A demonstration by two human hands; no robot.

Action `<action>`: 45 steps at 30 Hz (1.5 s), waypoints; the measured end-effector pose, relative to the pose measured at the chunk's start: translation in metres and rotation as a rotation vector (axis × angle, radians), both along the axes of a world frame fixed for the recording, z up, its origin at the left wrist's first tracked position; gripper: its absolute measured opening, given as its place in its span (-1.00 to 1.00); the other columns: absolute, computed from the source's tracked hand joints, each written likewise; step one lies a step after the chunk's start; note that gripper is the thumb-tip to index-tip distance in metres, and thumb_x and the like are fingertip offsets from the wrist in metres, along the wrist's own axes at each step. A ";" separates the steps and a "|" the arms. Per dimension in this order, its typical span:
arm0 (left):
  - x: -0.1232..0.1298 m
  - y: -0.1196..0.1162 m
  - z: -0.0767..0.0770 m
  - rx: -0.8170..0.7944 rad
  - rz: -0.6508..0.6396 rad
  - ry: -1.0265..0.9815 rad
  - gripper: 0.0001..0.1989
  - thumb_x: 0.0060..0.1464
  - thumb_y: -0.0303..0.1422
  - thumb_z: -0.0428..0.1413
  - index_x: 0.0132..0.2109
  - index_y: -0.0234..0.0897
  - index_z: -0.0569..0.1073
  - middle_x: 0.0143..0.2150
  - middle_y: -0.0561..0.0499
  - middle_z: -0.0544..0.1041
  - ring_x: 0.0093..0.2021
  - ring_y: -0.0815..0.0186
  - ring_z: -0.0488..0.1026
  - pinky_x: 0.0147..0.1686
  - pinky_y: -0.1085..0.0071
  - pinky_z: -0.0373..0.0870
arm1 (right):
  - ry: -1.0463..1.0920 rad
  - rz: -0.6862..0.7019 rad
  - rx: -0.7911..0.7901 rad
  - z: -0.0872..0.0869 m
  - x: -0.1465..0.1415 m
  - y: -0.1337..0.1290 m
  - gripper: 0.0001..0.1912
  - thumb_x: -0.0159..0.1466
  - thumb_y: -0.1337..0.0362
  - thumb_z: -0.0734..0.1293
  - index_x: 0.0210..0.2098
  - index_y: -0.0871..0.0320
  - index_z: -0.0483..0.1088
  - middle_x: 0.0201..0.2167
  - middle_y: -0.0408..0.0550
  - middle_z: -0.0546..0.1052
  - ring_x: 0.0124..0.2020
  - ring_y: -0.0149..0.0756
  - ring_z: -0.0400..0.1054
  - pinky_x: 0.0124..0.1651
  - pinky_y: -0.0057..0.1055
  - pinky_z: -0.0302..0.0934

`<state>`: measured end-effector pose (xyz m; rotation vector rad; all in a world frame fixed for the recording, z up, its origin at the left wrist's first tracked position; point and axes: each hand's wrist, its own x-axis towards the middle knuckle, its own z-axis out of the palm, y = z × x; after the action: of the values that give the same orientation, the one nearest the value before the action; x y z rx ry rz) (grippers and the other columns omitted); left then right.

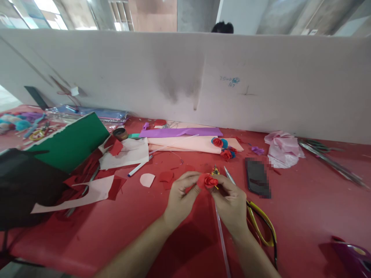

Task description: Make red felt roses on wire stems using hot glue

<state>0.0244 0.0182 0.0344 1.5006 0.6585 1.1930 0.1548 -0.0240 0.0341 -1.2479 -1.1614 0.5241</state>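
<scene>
Between my two hands a red paper flower (209,180) is held above the red table. My left hand (182,197) pinches a petal at the flower's left side, thumb and fingers together. Closed around its right side and base is my right hand (232,200). A thin clear stick (220,235) runs down below the right hand; whether it joins the flower I cannot tell. Beside the right wrist lie yellow-handled scissors (262,224), partly covered by the hand. Cut red petals (166,177) and a pale pink petal piece (147,180) lie left of my hands.
Finished-looking red and blue flowers (219,142), a purple strip (181,132) and peach paper (185,144) lie behind. A phone (257,177) and pink crumpled paper (284,148) are right. Left are a marker (139,166), a green board (72,143) and a black bag (26,189). A white partition (130,77) stands behind.
</scene>
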 end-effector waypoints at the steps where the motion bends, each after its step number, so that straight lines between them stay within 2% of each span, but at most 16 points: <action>1: 0.000 0.000 0.000 0.000 -0.004 -0.008 -0.76 0.13 -0.40 0.10 -0.07 -0.13 0.57 -0.12 -0.10 0.53 -0.14 0.24 0.45 -0.08 0.33 0.36 | -0.004 0.003 0.010 0.000 0.000 0.000 -0.87 0.12 0.39 0.38 -0.34 0.08 0.52 -0.38 -0.10 0.57 -0.35 -0.29 0.43 -0.26 -0.39 0.32; 6: -0.002 -0.001 -0.001 -0.041 -0.034 -0.045 -0.72 0.11 -0.37 0.13 -0.02 -0.15 0.54 -0.09 -0.11 0.52 -0.07 0.20 0.43 -0.02 0.29 0.33 | 0.016 0.034 -0.002 -0.002 -0.001 0.003 -0.86 0.12 0.40 0.36 -0.33 0.08 0.52 -0.38 -0.10 0.57 -0.36 -0.30 0.42 -0.25 -0.38 0.32; 10: -0.003 -0.003 0.000 -0.168 -0.034 -0.132 -0.70 0.17 -0.32 0.05 0.04 -0.18 0.49 -0.01 -0.12 0.52 -0.01 0.22 0.43 0.02 0.30 0.32 | 0.106 0.077 -0.078 -0.003 -0.001 0.003 -0.89 0.13 0.34 0.38 -0.31 0.11 0.51 -0.34 -0.06 0.57 -0.30 -0.25 0.44 -0.17 -0.31 0.33; 13: 0.000 -0.003 0.000 -0.248 0.018 -0.171 -0.77 0.15 -0.32 0.08 -0.07 -0.22 0.53 -0.11 -0.11 0.56 -0.10 0.24 0.46 -0.06 0.33 0.37 | 0.153 0.058 -0.101 -0.002 -0.002 0.003 -0.88 0.12 0.29 0.41 -0.31 0.12 0.51 -0.35 -0.05 0.58 -0.30 -0.23 0.45 -0.15 -0.29 0.34; 17: 0.004 0.000 -0.004 -0.320 0.059 -0.151 -0.88 -0.02 -0.39 0.22 -0.27 -0.25 0.60 -0.26 -0.06 0.55 -0.20 0.26 0.46 -0.13 0.36 0.38 | 0.126 0.016 -0.067 -0.002 -0.003 0.002 -0.90 0.11 0.30 0.42 -0.34 0.11 0.52 -0.38 -0.08 0.58 -0.33 -0.25 0.45 -0.20 -0.33 0.35; 23: 0.009 0.005 -0.011 -0.499 -0.045 -0.345 -0.89 -0.13 -0.42 0.27 -0.34 -0.24 0.63 -0.25 -0.06 0.54 -0.20 0.27 0.45 -0.13 0.33 0.35 | 0.019 -0.021 -0.039 -0.003 -0.005 -0.001 -0.92 0.15 0.30 0.40 -0.33 0.10 0.52 -0.36 -0.07 0.58 -0.33 -0.24 0.45 -0.21 -0.31 0.35; 26: 0.010 0.005 -0.010 -0.511 -0.074 -0.375 -0.88 -0.14 -0.42 0.29 -0.35 -0.26 0.63 -0.27 -0.05 0.55 -0.22 0.29 0.44 -0.12 0.34 0.34 | -0.026 -0.035 -0.016 -0.004 -0.005 -0.002 -0.91 0.15 0.31 0.39 -0.32 0.10 0.52 -0.34 -0.06 0.58 -0.31 -0.23 0.45 -0.21 -0.30 0.34; 31: 0.010 0.006 -0.010 -0.520 -0.053 -0.395 -0.92 -0.13 -0.43 0.29 -0.38 -0.27 0.62 -0.33 -0.02 0.54 -0.27 0.34 0.43 -0.12 0.36 0.34 | -0.077 0.022 -0.013 -0.006 -0.007 -0.004 -0.86 0.19 0.35 0.36 -0.25 0.07 0.51 -0.30 -0.05 0.57 -0.23 -0.21 0.45 -0.12 -0.26 0.33; 35: 0.009 0.007 -0.012 -0.497 -0.050 -0.415 -0.91 -0.11 -0.39 0.28 -0.35 -0.26 0.62 -0.32 -0.02 0.55 -0.27 0.33 0.44 -0.15 0.38 0.36 | -0.124 0.065 0.030 -0.008 -0.012 -0.006 -0.78 0.22 0.38 0.32 -0.15 0.06 0.48 -0.18 0.00 0.54 -0.13 -0.18 0.43 -0.04 -0.22 0.31; 45: 0.008 0.006 -0.007 -0.570 -0.098 -0.427 -0.81 -0.11 -0.27 0.29 -0.36 -0.29 0.57 -0.45 0.00 0.52 -0.37 0.31 0.44 -0.25 0.36 0.38 | 0.042 0.032 -0.023 -0.007 -0.021 -0.007 -0.74 0.16 0.31 0.40 -0.16 0.09 0.35 -0.33 -0.07 0.50 -0.31 -0.27 0.42 -0.18 -0.28 0.35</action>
<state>0.0325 0.0239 0.0275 0.7633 0.5611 1.0846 0.1333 -0.0310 0.0276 -1.2341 -1.1451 0.5865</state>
